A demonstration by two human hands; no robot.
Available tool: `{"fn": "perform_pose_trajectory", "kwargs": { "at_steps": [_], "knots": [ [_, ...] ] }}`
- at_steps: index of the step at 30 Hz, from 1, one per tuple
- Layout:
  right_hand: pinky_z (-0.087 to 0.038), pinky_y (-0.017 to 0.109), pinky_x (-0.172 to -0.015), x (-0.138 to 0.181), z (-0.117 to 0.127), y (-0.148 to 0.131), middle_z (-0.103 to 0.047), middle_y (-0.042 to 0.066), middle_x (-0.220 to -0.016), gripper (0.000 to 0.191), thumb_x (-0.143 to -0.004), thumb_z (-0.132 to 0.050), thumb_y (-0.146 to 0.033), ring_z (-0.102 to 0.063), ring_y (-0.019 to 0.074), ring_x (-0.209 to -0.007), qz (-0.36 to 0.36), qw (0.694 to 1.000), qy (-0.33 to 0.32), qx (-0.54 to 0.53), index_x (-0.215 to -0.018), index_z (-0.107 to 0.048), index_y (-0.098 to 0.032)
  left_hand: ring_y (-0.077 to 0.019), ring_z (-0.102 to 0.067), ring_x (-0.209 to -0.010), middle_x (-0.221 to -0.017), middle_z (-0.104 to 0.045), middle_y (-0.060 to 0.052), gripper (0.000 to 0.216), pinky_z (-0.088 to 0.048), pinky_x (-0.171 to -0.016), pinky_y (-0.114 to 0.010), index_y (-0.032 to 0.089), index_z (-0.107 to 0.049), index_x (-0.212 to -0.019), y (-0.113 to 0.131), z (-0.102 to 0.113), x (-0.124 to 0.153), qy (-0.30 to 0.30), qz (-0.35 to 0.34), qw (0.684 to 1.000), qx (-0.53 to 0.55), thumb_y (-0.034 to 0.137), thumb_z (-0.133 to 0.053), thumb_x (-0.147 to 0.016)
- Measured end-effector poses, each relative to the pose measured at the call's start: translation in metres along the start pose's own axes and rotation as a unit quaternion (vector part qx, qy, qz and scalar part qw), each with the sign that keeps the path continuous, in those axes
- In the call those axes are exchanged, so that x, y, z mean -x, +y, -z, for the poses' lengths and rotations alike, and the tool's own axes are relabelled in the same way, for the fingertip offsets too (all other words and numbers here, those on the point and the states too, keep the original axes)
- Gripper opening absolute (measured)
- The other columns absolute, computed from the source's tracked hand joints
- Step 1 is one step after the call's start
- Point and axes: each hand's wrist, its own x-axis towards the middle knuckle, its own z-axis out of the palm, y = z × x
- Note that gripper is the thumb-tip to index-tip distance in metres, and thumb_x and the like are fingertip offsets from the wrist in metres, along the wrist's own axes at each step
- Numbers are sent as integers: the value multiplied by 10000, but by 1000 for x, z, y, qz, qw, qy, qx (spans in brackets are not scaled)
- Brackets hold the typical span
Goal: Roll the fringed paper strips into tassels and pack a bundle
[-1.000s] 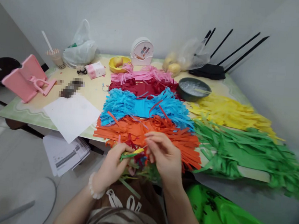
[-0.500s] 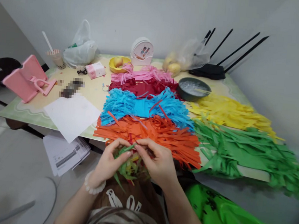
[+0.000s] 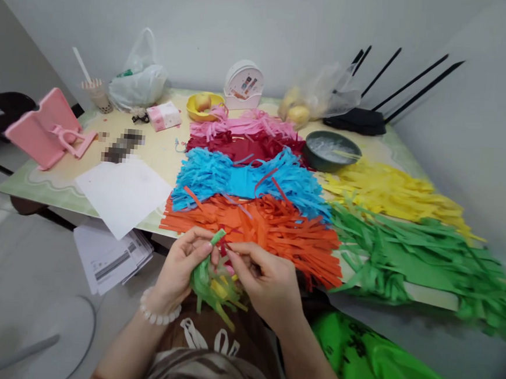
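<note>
My left hand, with a white bead bracelet at the wrist, pinches a bundle of green and yellow strips above my lap. The folded tip of a green strip sticks up past its thumb. My right hand is closed in a pinch just right of the bundle, its fingertips beside a narrow red strip. What it grips, if anything, is too small to name. Beyond both hands lies a pile of fringed orange strips, with blue strips behind it.
Dark red, pink, yellow and green strips cover more of the table. A dark bowl, white paper, pink stand, black router and bagged fruit are around them. A green bag is at lower right.
My hands have moved slightly apart. The left one has tilted the green strip so its tip points up, and the right has drawn back from it a little.
</note>
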Motion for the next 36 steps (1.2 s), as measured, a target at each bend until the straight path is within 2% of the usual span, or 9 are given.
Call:
{"fn": "perform_pose_trajectory", "kwargs": {
  "at_steps": [5,8,11,13,20,27,31,33,36],
  "knots": [
    [-360,177,-431,0,2,-3,-618,-29,-525,145,-878,-599,-157,-511,77,-427,17,1000,2,26,-793,-716,-153,-75,-603,-517,-629,-655,32,169,-490,-518,-158,176,-637,-928,0,1,0,-3,-5,1000,-9,268,-745,-837],
    [-359,178,-439,-1,3,-3,-612,-34,-524,158,-879,-589,-161,-485,75,-416,15,999,-4,38,-776,-709,-161,-86,-618,-560,-656,-663,30,169,-508,-572,-184,181,-646,-936,0,1,1,17,-32,996,-80,285,-741,-842],
    [-341,188,-424,-2,3,-3,-605,-37,-511,167,-881,-579,-170,-462,80,-399,8,999,-27,42,-777,-710,-168,-95,-637,-643,-696,-679,14,154,-510,-644,-190,170,-668,-927,0,1,2,51,-79,979,-179,269,-745,-838],
    [-330,193,-414,-2,3,-2,-601,-38,-505,166,-884,-579,-185,-454,83,-391,-1,998,-42,38,-782,-710,-174,-101,-637,-662,-700,-679,9,152,-506,-655,-193,164,-672,-921,0,1,2,56,-86,973,-206,272,-741,-839],
    [-360,193,-436,-1,3,-1,-593,-42,-496,179,-879,-566,-199,-472,90,-401,-17,999,-36,31,-749,-688,-199,-102,-610,-591,-654,-650,20,203,-504,-585,-205,159,-624,-924,-2,-2,-1,37,-44,994,-91,299,-740,-833],
    [-345,191,-441,-2,5,-1,-575,-48,-494,162,-868,-581,-186,-481,81,-414,-21,998,-46,26,-749,-691,-179,-102,-612,-587,-661,-656,24,164,-515,-579,-208,170,-612,-907,-2,0,-1,24,-37,995,-93,284,-718,-856],
    [-358,191,-456,-3,5,0,-594,-40,-517,168,-870,-580,-206,-506,84,-431,-50,997,-63,-8,-739,-683,-182,-105,-620,-602,-661,-659,15,186,-513,-623,-215,159,-628,-901,-3,0,-2,5,-30,993,-115,307,-729,-848],
    [-388,192,-478,-4,3,3,-619,-39,-549,132,-884,-577,-236,-539,95,-457,-89,991,-76,-60,-872,-694,-177,-119,-634,-615,-667,-665,4,210,-510,-632,-224,153,-634,-890,-2,1,-2,-2,-24,989,-149,332,-734,-841],
    [-432,207,-513,-5,2,10,-630,-49,-581,361,-899,-583,-284,-573,116,-497,-149,970,-108,-158,-1234,-593,-150,-147,-652,-650,-687,-680,-15,233,-509,-647,-243,153,-649,-867,2,3,-4,5,-40,974,-221,367,-734,-835]
  ]
}}
